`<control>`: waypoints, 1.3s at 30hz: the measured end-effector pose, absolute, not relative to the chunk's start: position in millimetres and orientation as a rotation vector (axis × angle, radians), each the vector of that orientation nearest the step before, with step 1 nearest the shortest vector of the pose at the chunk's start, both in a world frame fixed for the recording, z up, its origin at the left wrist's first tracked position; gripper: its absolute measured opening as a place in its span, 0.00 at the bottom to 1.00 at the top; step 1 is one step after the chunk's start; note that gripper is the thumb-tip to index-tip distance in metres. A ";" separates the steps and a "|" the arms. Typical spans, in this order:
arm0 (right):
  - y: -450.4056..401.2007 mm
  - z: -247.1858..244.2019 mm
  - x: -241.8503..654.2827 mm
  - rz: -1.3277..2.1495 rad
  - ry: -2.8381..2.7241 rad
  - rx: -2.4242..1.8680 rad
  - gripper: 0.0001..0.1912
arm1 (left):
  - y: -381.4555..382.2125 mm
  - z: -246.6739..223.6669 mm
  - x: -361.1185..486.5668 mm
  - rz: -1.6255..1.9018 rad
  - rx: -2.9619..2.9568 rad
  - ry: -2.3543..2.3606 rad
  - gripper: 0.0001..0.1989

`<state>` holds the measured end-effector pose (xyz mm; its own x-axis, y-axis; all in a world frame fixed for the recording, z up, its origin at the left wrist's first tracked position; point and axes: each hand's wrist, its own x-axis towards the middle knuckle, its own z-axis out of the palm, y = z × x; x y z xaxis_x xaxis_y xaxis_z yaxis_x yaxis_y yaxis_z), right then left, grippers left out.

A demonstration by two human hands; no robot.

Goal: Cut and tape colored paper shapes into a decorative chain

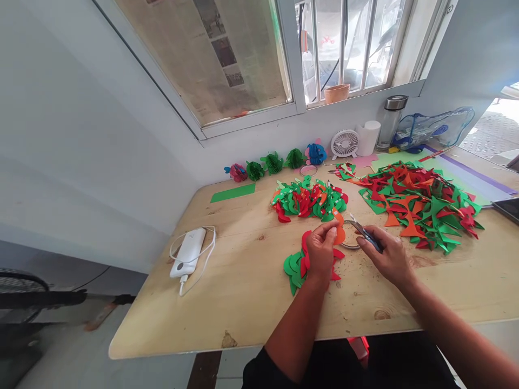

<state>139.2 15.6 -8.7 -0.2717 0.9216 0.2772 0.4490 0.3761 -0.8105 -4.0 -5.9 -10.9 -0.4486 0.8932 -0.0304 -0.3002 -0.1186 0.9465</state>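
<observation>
My left hand (321, 246) pinches an orange paper cut-out (339, 233) with rounded lobes. In my right hand (387, 251) is a slim blade-like tool (368, 235) with a dark handle; its pale tip points at the orange paper, a small gap apart. Whether it is a craft knife or tweezers I cannot tell. Partly behind the hands lies a ring-shaped roll (349, 246). Under my left wrist are red and green rounded paper cut-outs (295, 270). Farther back sits a pile of similar cut-outs (310, 199), several bearing small pale squares.
Red, green and orange paper scraps (430, 208) heap at the right. A power bank (190, 251) with a cable lies left. Along the wall stand folded paper figures (272, 162), a small fan (345, 143), a white cylinder (368, 138) and a bottle (391, 123).
</observation>
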 end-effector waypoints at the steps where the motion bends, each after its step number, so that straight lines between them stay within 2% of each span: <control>1: 14.9 -8.3 138.8 0.704 -1.920 -1.174 0.14 | -5.9 -10.3 -4.7 1.709 0.721 1.241 0.09; 7: 13.7 -8.2 137.3 0.381 -2.059 -1.123 0.14 | -7.2 -6.7 -10.5 1.683 0.709 1.203 0.10; 16: 14.4 -15.2 137.1 0.167 -2.192 -1.086 0.14 | -9.7 0.1 -14.8 1.702 0.686 1.124 0.09; 28: 15.2 -14.1 136.7 0.089 -2.224 -1.034 0.13 | -8.2 3.2 -16.4 1.732 0.742 1.174 0.06; 39: 16.0 -14.2 137.1 0.061 -2.263 -1.024 0.14 | -6.1 1.5 -14.6 1.696 0.719 1.194 0.07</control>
